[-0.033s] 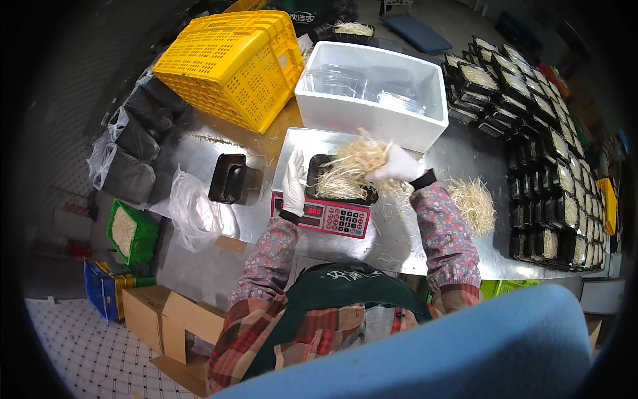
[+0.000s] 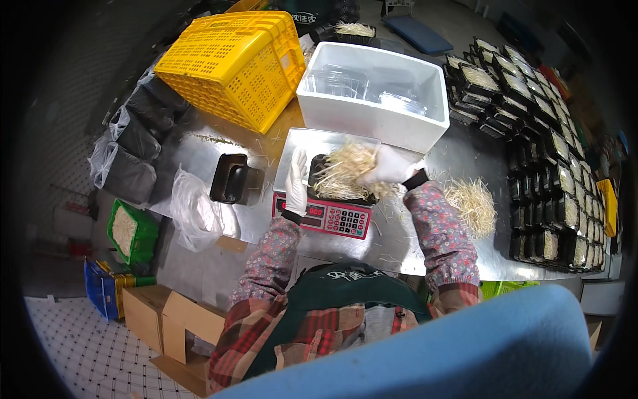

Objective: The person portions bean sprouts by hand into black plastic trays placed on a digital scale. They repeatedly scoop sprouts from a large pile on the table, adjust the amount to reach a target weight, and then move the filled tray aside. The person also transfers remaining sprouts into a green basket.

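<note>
My right hand [image 2: 391, 166], in a white glove, is closed on a tangle of bean sprouts [image 2: 353, 159] over the black tray [image 2: 319, 161]. Pale sprouts cover most of that tray, so its inside is largely hidden. It stands on the steel pan of a red digital scale [image 2: 337, 219]. Beside the tray's left edge, my gloved left hand [image 2: 296, 183] is upright with fingers stretched out; I cannot tell whether it touches the rim. A loose heap of bean sprouts [image 2: 470, 206] lies on the table to the right of my right forearm.
Behind the scale stands a white foam box [image 2: 372, 116] with clear plastic lids, beside a yellow crate [image 2: 229, 70]. Left are a black tray [image 2: 228, 178] and a plastic bag [image 2: 193, 213]. Stacked filled trays [image 2: 558, 173] line the right. A blue padded shape [image 2: 452, 352] crosses the lower foreground.
My right hand has shifted left and slightly down with the sprouts, closer over the tray. My left hand stays at the tray's left side.
</note>
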`<state>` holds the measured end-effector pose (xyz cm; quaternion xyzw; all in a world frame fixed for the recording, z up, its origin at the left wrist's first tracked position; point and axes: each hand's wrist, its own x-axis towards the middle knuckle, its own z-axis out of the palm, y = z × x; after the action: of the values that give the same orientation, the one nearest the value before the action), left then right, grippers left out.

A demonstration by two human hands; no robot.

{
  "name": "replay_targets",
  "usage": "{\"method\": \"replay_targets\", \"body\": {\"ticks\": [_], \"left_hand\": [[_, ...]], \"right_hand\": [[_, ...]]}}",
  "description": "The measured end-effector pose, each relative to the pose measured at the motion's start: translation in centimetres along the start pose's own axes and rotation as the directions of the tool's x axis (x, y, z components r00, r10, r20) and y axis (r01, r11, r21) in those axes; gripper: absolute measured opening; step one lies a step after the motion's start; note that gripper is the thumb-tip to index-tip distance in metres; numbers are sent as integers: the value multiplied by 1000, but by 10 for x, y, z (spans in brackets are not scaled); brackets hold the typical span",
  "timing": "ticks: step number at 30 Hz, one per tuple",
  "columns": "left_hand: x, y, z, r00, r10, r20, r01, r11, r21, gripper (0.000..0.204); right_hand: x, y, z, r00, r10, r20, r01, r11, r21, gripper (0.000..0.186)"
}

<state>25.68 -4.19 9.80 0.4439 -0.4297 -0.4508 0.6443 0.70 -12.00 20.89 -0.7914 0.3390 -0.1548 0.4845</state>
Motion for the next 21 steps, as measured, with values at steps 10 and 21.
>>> {"method": "replay_targets", "body": {"ticks": [10,21], "left_hand": [[-12,3,-8,968,215,133,-251,874,417,52],[1,-1,9,907,144,396,-413,492,766,72]], "right_hand": [[6,31,45,974,-181,-137,110,903,-416,97],[16,52,79,972,-233,-19,193,848,-494,76]]}}
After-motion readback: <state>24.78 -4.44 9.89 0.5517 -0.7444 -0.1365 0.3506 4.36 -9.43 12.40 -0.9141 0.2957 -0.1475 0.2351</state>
